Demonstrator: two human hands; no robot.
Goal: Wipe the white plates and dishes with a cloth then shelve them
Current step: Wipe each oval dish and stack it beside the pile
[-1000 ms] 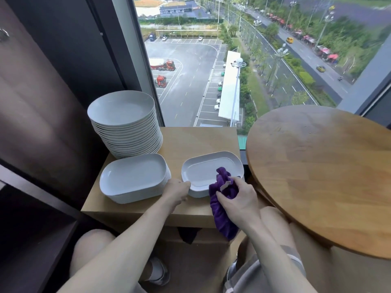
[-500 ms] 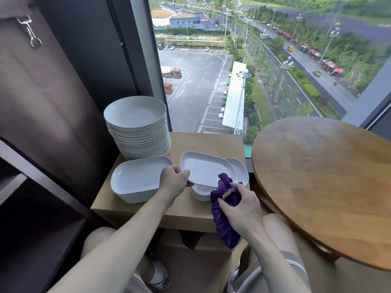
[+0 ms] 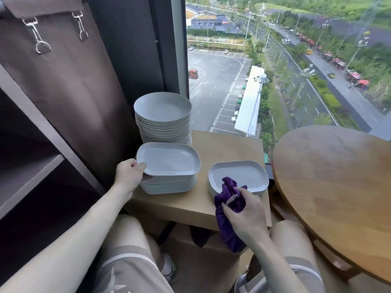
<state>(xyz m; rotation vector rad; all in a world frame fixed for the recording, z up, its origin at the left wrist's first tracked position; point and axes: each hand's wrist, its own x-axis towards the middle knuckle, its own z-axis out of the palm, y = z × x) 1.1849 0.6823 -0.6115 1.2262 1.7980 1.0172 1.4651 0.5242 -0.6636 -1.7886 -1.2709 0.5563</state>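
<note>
White rectangular dish (image 3: 169, 158) lies level over a stack of like dishes (image 3: 169, 186) at the nine o'clock side of the small wooden table (image 3: 224, 149); whether it rests on them or is held just clear, I cannot tell. The left hand (image 3: 129, 176) grips its left rim, thumb on top and the other fingers curled beneath, the forearm reaching in from seven o'clock. The right hand (image 3: 245, 214), at the table's five o'clock edge, has its fingers curled round a purple cloth (image 3: 226, 231), which hangs below the table edge. The cloth's top lies on the near rim of a second dish stack (image 3: 239, 176) at three o'clock. Round plates (image 3: 163, 106) stand stacked at eleven o'clock. A round wooden table (image 3: 334, 176) lies further towards three o'clock.
</note>
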